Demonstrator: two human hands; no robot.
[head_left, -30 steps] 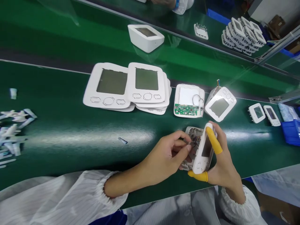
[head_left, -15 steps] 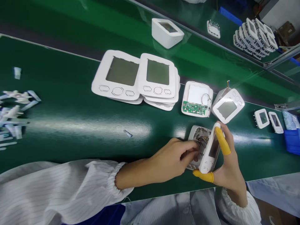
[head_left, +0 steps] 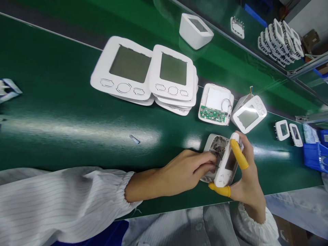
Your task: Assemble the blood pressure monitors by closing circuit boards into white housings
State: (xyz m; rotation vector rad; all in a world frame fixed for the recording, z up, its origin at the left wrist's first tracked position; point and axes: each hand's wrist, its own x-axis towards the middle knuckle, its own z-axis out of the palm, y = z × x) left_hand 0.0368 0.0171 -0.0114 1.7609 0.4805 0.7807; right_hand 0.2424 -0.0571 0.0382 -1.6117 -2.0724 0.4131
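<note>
My right hand (head_left: 247, 176), with yellow finger cots on its thumb and one finger, grips a white front cover (head_left: 222, 177) with a screen and holds it tilted on edge. Beside and partly behind this cover lies an open white housing (head_left: 209, 143), with thin coloured wires (head_left: 220, 150) inside. My left hand (head_left: 186, 167) reaches into the housing with thumb and fingers pinched together. Whatever sits between those fingertips is hidden.
Stacked white covers with windows (head_left: 170, 90) lie left of an open unit with a green circuit board (head_left: 212, 114). A tilted unit (head_left: 248, 116) stands to its right. Two small screen modules (head_left: 282, 130) lie near a blue bin (head_left: 315, 155). A small strip (head_left: 134, 139) lies on the green bench.
The camera view has shifted a little, sliding the bench items across the picture. The cover leans slightly more open from the housing. Both hands keep much the same hold.
</note>
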